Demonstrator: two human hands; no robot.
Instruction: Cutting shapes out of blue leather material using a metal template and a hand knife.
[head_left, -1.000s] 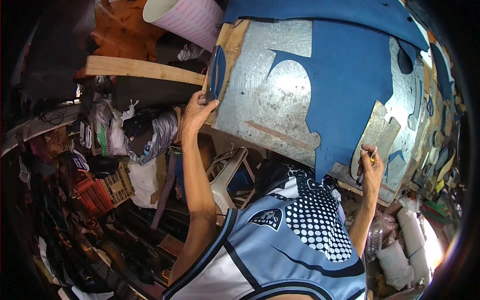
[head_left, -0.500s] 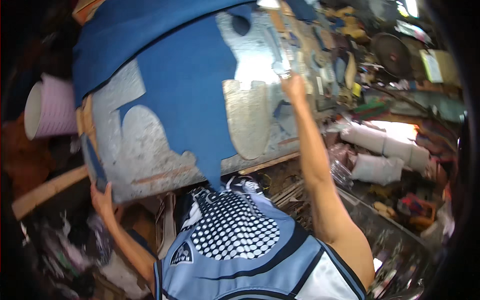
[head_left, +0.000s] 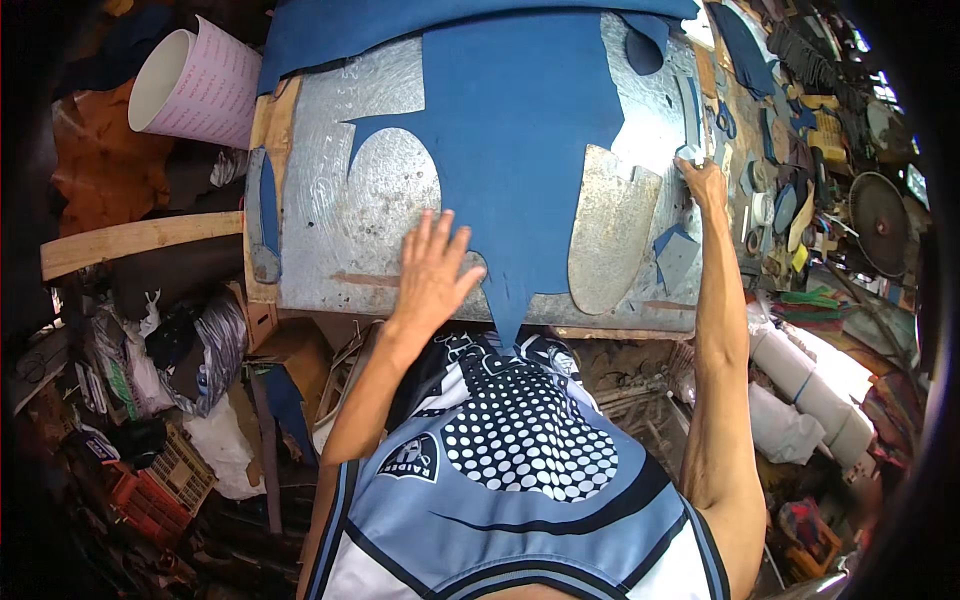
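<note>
A blue sheet of leather or fabric [head_left: 510,150] with cut-out edges lies across a scratched metal-topped table [head_left: 340,220]. Its pointed tail hangs over the front edge. My left hand [head_left: 432,275] is open, fingers spread, above the metal beside the sheet's left edge. On the right, a flat grey template [head_left: 612,235] with one rounded end overlaps the sheet. My right hand [head_left: 703,183] is closed at the table's right side. At its fingertips shows a small pale piece that I cannot identify. Blue offcuts [head_left: 678,255] lie left of my right forearm.
A larger blue roll or fold [head_left: 400,22] covers the table's far side. A rolled white-and-pink sheet [head_left: 205,85] stands at far left, above a wooden plank [head_left: 140,245]. Scissors [head_left: 726,118] and scraps crowd the right. Wrapped rolls [head_left: 800,370] lie below them.
My left hand has left the table's left front corner and moved right over the metal. My right hand stays at the table's right side. The view has swung, shifting the scene.
</note>
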